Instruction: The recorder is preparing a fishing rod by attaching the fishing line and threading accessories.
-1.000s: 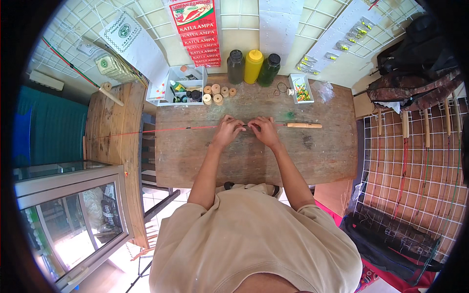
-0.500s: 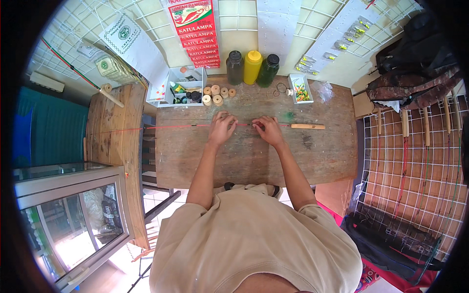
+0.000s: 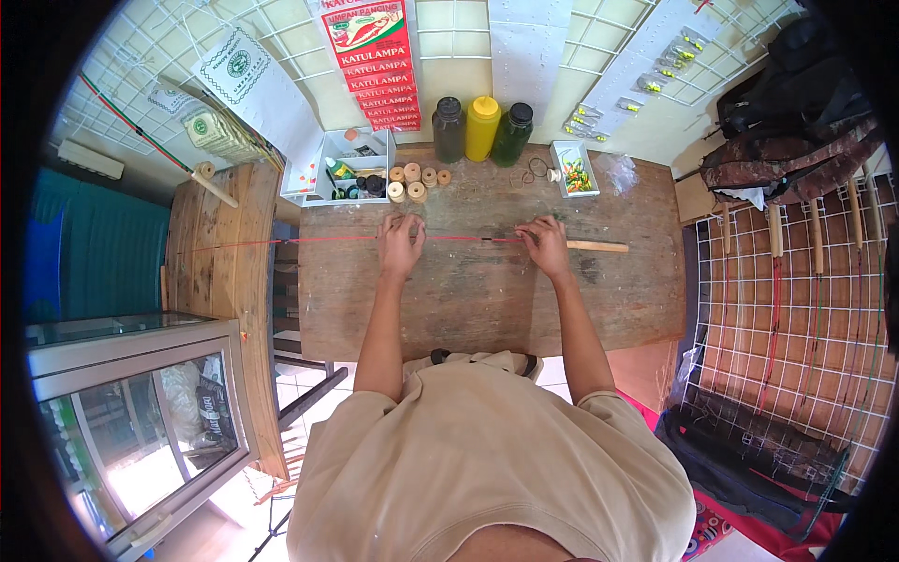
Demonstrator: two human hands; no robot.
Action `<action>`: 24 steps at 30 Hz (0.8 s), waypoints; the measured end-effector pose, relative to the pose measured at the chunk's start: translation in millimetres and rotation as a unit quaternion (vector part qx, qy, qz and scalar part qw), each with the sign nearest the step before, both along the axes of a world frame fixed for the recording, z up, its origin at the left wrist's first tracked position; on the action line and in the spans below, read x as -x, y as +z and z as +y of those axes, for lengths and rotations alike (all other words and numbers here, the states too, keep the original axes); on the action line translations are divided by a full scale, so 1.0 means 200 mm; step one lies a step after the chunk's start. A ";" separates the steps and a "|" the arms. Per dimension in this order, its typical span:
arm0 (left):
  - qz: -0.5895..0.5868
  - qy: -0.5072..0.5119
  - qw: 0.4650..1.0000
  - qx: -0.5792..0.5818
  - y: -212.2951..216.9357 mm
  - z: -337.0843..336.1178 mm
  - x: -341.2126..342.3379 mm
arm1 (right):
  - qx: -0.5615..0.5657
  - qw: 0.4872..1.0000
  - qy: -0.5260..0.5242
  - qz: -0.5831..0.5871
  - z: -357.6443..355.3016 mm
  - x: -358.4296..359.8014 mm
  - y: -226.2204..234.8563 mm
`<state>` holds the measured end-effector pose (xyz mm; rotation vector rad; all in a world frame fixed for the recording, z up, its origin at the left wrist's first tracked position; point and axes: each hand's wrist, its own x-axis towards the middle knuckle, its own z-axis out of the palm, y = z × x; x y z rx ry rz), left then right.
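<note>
A thin red fishing rod [image 3: 454,238] lies crosswise over the wooden table, its slender end reaching left past the table edge and its pale wooden handle [image 3: 599,246] at the right. Dark bands mark the shaft. My left hand [image 3: 401,245] is closed on the shaft left of the table's middle, fingers curled. Nearer the handle, my right hand [image 3: 545,247] pinches the shaft between thumb and fingers. A bare stretch of red shaft with a dark band shows between both hands.
Behind the rod stand several wooden spools [image 3: 417,192], a white compartment box [image 3: 375,192], two dark bottles and a yellow squeeze bottle [image 3: 482,129]. A small white tray [image 3: 574,170] holds colourful floats. More rods hang on the right grid [image 3: 796,309]. A glass cabinet [image 3: 140,412] stands lower left.
My hands have moved apart along the rod, the left one leftward and the right one rightward toward the handle. The rod has shifted slightly to the right.
</note>
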<state>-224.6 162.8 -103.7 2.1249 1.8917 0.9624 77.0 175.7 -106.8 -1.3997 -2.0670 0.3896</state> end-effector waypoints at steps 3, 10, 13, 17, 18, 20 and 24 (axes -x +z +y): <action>0.005 0.017 1.000 0.011 -0.02 0.00 0.01 | -0.009 0.999 -0.003 -0.040 0.01 -0.03 0.00; 0.020 0.090 0.996 0.022 -0.06 -0.02 0.06 | -0.009 0.995 -0.052 -0.082 0.01 -0.14 0.00; 0.020 0.111 0.993 0.024 -0.06 -0.02 0.07 | 0.056 0.993 -0.044 -0.098 0.00 -0.16 0.02; 0.004 0.094 0.995 0.016 -0.04 -0.01 0.04 | 0.043 0.995 0.005 -0.086 -0.02 -0.07 0.08; -0.019 0.085 0.996 0.014 -0.05 -0.01 0.03 | 0.043 0.998 0.028 -0.048 -0.02 -0.01 0.09; -0.042 0.077 0.996 0.013 -0.08 0.00 0.03 | 0.055 0.997 0.054 -0.031 -0.06 0.12 0.10; -0.067 0.056 0.996 -0.033 -0.08 0.01 0.00 | 0.069 0.993 0.093 -0.022 -0.11 0.28 0.02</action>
